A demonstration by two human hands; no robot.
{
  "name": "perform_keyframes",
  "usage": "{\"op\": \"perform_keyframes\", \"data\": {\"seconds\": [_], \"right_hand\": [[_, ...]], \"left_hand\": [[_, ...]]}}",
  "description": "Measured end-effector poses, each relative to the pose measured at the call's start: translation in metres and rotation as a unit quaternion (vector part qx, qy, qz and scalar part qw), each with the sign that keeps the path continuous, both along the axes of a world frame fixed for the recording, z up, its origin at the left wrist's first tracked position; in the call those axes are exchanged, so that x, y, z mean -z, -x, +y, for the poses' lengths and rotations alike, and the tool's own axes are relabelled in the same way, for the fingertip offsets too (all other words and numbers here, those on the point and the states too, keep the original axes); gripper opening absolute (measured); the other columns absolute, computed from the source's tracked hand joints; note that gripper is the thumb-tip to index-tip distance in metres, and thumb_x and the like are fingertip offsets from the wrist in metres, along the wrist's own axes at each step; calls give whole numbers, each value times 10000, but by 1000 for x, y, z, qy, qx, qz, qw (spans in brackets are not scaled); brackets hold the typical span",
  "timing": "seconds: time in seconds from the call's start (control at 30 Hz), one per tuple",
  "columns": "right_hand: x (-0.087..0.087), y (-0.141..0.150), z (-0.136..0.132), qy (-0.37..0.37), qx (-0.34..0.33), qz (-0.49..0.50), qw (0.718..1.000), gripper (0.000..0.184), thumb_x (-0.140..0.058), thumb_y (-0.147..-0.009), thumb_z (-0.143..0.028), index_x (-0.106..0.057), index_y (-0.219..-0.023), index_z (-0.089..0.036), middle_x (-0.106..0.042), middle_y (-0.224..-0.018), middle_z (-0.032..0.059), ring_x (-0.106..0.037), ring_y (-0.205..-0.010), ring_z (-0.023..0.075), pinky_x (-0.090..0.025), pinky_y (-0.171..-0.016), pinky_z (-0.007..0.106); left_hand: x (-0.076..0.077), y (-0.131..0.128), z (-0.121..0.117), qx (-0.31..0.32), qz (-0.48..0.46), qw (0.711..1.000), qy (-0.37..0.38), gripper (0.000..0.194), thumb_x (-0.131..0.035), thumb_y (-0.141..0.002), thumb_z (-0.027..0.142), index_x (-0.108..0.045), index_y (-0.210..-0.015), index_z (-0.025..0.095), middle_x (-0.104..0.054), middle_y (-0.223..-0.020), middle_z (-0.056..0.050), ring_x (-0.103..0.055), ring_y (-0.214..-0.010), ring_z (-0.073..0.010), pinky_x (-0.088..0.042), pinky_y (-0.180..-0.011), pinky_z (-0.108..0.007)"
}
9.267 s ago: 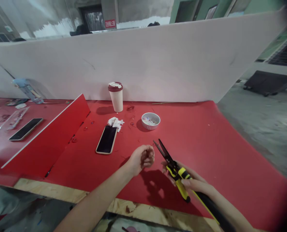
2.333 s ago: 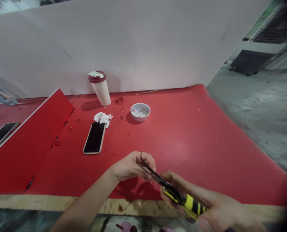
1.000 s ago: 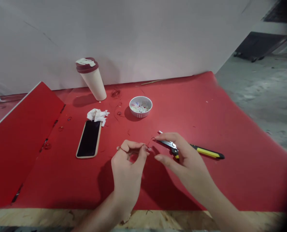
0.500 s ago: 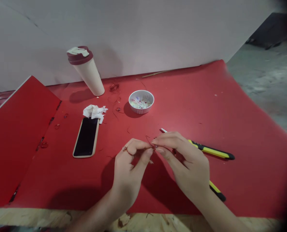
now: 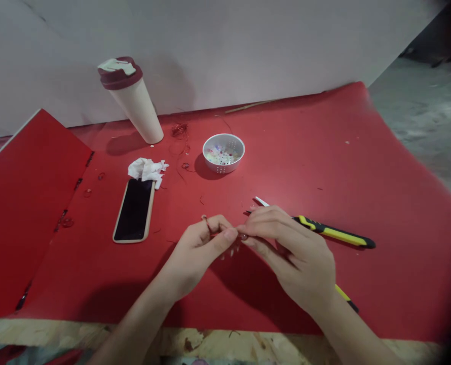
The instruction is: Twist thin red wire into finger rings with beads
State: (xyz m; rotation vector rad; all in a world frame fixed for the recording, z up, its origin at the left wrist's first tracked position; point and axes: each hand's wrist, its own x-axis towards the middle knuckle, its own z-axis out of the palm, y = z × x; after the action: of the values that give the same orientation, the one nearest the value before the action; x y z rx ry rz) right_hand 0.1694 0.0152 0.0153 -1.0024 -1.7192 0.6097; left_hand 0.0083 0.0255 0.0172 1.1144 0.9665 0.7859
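My left hand is closed, its thumb and index fingertip pinched on a thin red wire piece that is mostly hidden. Against it my right hand pinches the same piece, and a small bead shows between the fingertips of both hands. A wire ring is worn on a left finger. Partly under the right hand lies a tool with yellow-and-black handles, spread apart like pliers; its middle is hidden. A white pointed tip sticks out beyond the right fingers.
A perforated white bowl holds many small beads. To its left are a tangle of red wire, a cream tumbler, crumpled tissue and a phone. Small wire rings lie near a red folder.
The left hand has turned slightly and its fingers have shifted. The red wire end that stuck up is out of sight, and the bead shows more clearly. The view has tilted a little.
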Motion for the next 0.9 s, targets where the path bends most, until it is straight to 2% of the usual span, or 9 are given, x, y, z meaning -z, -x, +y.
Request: {"op": "perform_keyframes", "data": {"seconds": [0.07, 0.2, 0.3, 0.37, 0.47, 0.57, 0.63, 0.7, 0.9], "right_hand": [[3, 0, -1, 43, -24, -5, 999, 102, -571, -846, -181, -647, -871, -244, -657, -772, 18, -615, -739, 176, -505, -755, 364], [6, 1, -3, 110, -46, 8, 993, 73, -542, -868, -204, -607, -865, -237, -641, -803, 16, -609, -784, 166, -501, -720, 303], [7, 5, -6, 162, -52, 60, 984, 56, -554, -861, -224, -597, -825, -228, -625, -780, 8, -595, -762, 153, -492, -692, 271], [8, 8, -7, 219, -50, 120, 967, 70, -581, -845, -254, -596, -785, -221, -615, -744, 4, -585, -725, 148, -489, -664, 262], [12, 12, -8, 305, -49, 216, 926, 103, -626, -813, -300, -605, -760, -215, -604, -707, -4, -570, -686, 139, -484, -645, 255], [15, 14, -6, 363, -63, 287, 885, 131, -661, -781, -325, -619, -751, -205, -595, -685, -7, -555, -664, 132, -478, -640, 256], [15, 14, -4, 384, -72, 311, 866, 141, -677, -763, -326, -629, -738, -196, -585, -661, -8, -543, -645, 130, -472, -636, 262], [14, 14, -3, 395, -73, 329, 855, 135, -688, -750, -316, -640, -729, -191, -577, -642, -12, -530, -626, 124, -465, -632, 260], [12, 18, -6, 419, -62, 403, 811, 121, -724, -715, -282, -652, -710, -185, -565, -626, -20, -519, -597, 103, -456, -600, 231]], "left_hand": [[0, 3, 1, 33, 24, 999, -5, 382, -479, -866, 413, -466, -571, 172, -439, -571, 13, -408, -560, -103, -353, -567, -244], [-5, 2, -3, 21, 68, 996, -47, 382, -405, -901, 365, -376, -565, 185, -376, -578, 21, -360, -560, -107, -309, -552, -255], [-10, 0, -6, 23, 131, 986, -103, 364, -372, -918, 338, -327, -587, 193, -330, -593, 30, -322, -550, -104, -292, -542, -256], [-13, 0, -7, 17, 173, 973, -151, 362, -364, -920, 310, -289, -584, 199, -309, -595, 32, -320, -540, -104, -286, -531, -260], [-12, 0, -6, -1, 236, 938, -252, 339, -364, -911, 243, -292, -581, 204, -328, -591, 32, -350, -536, -109, -295, -541, -269], [-9, -1, -5, -14, 292, 879, -376, 282, -379, -884, 167, -349, -607, 206, -388, -599, 29, -374, -567, -123, -308, -599, -282], [-7, -3, -4, -22, 312, 845, -434, 267, -390, -866, 127, -352, -613, 206, -400, -595, 31, -363, -571, -128, -306, -629, -289], [-6, -4, -4, -29, 323, 827, -459, 271, -393, -856, 107, -335, -610, 205, -392, -584, 36, -348, -563, -126, -300, -645, -294], [-2, -10, -7, -31, 360, 811, -460, 252, -380, -848, 99, -324, -623, 198, -404, -578, 55, -351, -524, -105, -283, -722, -321]]}}
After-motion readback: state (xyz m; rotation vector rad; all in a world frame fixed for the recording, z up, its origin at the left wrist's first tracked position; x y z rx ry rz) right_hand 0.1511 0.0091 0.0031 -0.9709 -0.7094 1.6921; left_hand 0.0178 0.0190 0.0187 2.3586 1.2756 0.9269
